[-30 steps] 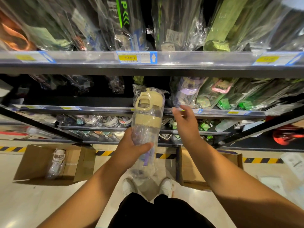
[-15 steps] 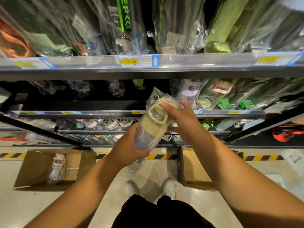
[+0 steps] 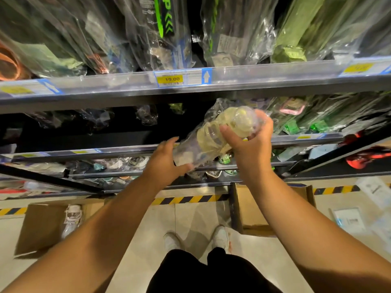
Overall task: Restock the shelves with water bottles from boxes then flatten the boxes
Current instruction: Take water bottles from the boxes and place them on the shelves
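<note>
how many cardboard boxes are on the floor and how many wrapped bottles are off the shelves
Cardboard boxes on the floor: 2 (left box, right box)
Wrapped bottles seen off the shelves: 2 (held bottle between left hand and right hand; boxed bottle lying in the left box)
Total: 4
The inside of the right box is partly hidden.

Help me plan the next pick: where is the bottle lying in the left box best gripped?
Around the bottle mid-body, coming from above through the open top of the box: it lies flat, long sides apparently free, so a grip across its width probably suits.
</note>
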